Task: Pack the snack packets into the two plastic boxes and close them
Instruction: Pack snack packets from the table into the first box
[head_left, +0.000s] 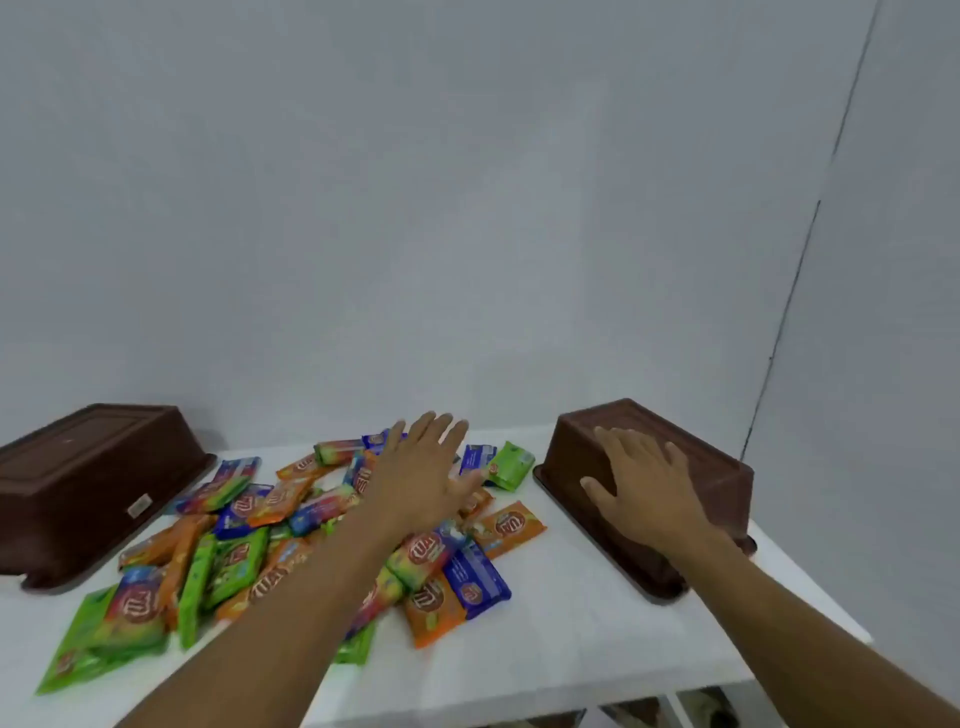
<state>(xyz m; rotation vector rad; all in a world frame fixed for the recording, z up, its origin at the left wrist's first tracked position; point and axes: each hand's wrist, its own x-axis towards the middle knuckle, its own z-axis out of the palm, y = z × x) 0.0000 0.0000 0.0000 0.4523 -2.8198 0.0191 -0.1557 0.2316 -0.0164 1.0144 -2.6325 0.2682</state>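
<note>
Evidently nothing had yet been packed: the packets (291, 525) were heaped loose on the counter (571, 623) between the left box (88, 478) and the right box (675, 457), both seemingly upturned, while the left hand (426, 478) was held flat over the heap and the right hand (644, 493) was spread on the right box, fingers (613, 447) straight, nothing gripped.

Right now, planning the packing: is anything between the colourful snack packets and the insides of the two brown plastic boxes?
Yes: the left brown plastic box and the right box appear upside down, rims on the white table, closed bases up. Nothing else separates them from the snack packets.
</note>
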